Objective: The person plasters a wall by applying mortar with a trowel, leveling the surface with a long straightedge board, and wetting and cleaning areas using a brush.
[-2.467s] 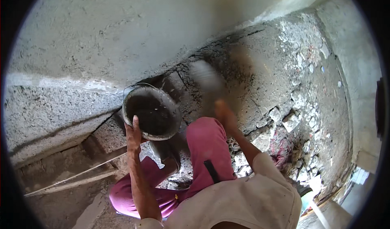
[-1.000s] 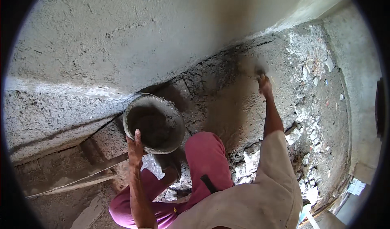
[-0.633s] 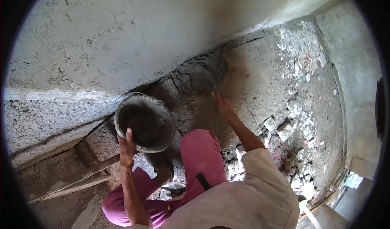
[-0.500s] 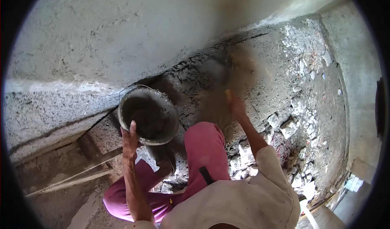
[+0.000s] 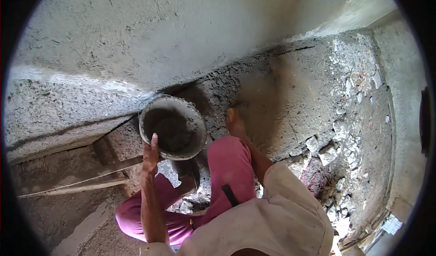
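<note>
Bucket point(image 5: 195, 122) of dark grey mix point(image 5: 171, 132), left hand point(image 5: 151, 154) at its rim.
Bucket sits near the foot of the plastered wall point(image 5: 136, 38), left of a pink-clad knee point(image 5: 230, 156); left thumb over the rim, fingers clamped on its near side. Right hand point(image 5: 236, 125) low over rough ground point(image 5: 295, 113), beyond the knee; cannot tell whether its fingers grip anything. Pale rubble point(image 5: 328, 155) lies farther right.

Left hand point(image 5: 150, 155) grips bucket point(image 5: 196, 125) at its 7 o'clock; right hand point(image 5: 236, 125) off bucket's 3 o'clock, grip unclear; rubble point(image 5: 328, 155) near frame's 4 o'clock.
</note>
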The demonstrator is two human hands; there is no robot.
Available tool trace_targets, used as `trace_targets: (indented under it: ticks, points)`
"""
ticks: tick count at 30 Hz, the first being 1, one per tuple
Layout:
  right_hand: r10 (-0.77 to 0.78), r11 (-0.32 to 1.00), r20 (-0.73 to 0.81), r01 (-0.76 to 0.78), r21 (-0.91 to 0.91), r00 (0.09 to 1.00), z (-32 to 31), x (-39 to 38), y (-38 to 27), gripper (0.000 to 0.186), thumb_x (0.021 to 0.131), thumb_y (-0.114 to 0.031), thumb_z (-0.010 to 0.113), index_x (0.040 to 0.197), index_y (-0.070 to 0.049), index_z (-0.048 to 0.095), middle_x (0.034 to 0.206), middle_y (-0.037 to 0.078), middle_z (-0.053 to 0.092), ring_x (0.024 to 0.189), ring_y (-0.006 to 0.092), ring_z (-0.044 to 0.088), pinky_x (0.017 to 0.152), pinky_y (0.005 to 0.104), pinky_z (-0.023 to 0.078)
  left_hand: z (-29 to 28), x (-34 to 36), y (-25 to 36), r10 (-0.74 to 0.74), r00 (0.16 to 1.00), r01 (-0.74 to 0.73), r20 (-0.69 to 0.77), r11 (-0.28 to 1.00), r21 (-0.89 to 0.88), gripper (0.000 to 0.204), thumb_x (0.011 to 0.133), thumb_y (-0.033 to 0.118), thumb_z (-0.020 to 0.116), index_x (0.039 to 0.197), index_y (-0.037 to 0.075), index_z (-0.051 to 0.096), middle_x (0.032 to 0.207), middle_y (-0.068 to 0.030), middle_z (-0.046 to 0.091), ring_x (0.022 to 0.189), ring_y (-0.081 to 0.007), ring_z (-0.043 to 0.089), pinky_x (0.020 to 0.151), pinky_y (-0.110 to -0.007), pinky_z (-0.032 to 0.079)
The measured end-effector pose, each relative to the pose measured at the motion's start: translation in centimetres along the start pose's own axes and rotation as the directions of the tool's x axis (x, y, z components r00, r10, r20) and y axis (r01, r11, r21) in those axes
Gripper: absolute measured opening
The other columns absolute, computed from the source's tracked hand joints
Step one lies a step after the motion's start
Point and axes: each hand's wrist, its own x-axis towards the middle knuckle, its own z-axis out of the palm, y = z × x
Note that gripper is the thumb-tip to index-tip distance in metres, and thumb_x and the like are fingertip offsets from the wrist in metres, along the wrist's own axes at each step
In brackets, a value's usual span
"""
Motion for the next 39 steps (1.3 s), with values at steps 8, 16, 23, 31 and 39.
trace_targets:
  ticks: [8, 16, 23, 31, 39]
  points:
    - [-0.188, 0.914, 0.336, 0.040, 0.403, 0.923, -4.7, 0.6, 1.0, 0.053, 0.092, -0.029, 0.060, 0.137, -0.014, 0.039, 0.098, 0.017, 0.064, 0.082, 0.0317, 0.065, 0.072, 0.0437, 0.052, 0.0, 0.0, -1.5, 0.066, 0.997, -0.064, -0.049, 0.997, 0.041, 0.060, 0.098, 0.031, 0.055, 0.144, 0.002, 0.030, 0.134, -0.0152, 0.050, 0.120, -0.0236, 0.049, 0.103, -0.034, 0.038]
    - [-0.372, 0.786, 0.686, 0.606, -0.126, 0.625, -9.4, -3.2, -5.8, 0.058, 0.094, -0.044, 0.054, 0.140, -0.011, 0.041, 0.108, 0.011, 0.065, 0.083, 0.0276, 0.067, 0.067, 0.0398, 0.053, 0.2, 0.1, 1.7, -0.050, 0.999, 0.050, 0.012, 0.998, -0.029, 0.067, 0.096, 0.038, 0.059, 0.142, -0.002, 0.031, 0.133, -0.0168, 0.050, 0.119, -0.0235, 0.050, 0.100, -0.035, 0.042]
    - [-0.198, 0.863, 0.673, 0.452, -0.226, 0.713, -14.0, -9.9, 5.1, 0.055, 0.094, -0.044, 0.052, 0.137, -0.011, 0.043, 0.109, 0.012, 0.065, 0.087, 0.0273, 0.066, 0.069, 0.0399, 0.053, -3.3, 0.8, 1.6, -0.195, 0.981, 0.196, 0.019, 0.975, -0.108, 0.064, 0.097, 0.046, 0.051, 0.142, 0.003, 0.035, 0.132, -0.0148, 0.052, 0.112, -0.0240, 0.058, 0.084, -0.038, 0.057]
    - [-0.097, 0.710, 0.720, 0.555, -0.434, 0.687, -8.8, -10.6, 4.7, 0.053, 0.095, -0.045, 0.049, 0.135, -0.011, 0.046, 0.109, 0.013, 0.065, 0.091, 0.0269, 0.066, 0.071, 0.0401, 0.053, -5.8, 1.7, -3.0, -0.175, 0.984, 0.180, 0.043, 0.970, -0.166, 0.063, 0.096, 0.043, 0.055, 0.139, 0.001, 0.038, 0.130, -0.0121, 0.055, 0.112, -0.0212, 0.057, 0.089, -0.037, 0.054]
    - [-0.251, 0.965, 0.531, 0.249, 0.077, 0.809, -14.2, 2.7, 6.2, 0.051, 0.096, -0.046, 0.047, 0.132, -0.011, 0.048, 0.110, 0.013, 0.065, 0.096, 0.0266, 0.065, 0.073, 0.0403, 0.053, -6.7, 2.8, -3.9, -0.186, 0.982, 0.187, 0.012, 0.982, -0.038, 0.064, 0.096, 0.045, 0.055, 0.138, -0.001, 0.040, 0.128, -0.0113, 0.057, 0.112, -0.0198, 0.055, 0.096, -0.032, 0.045]
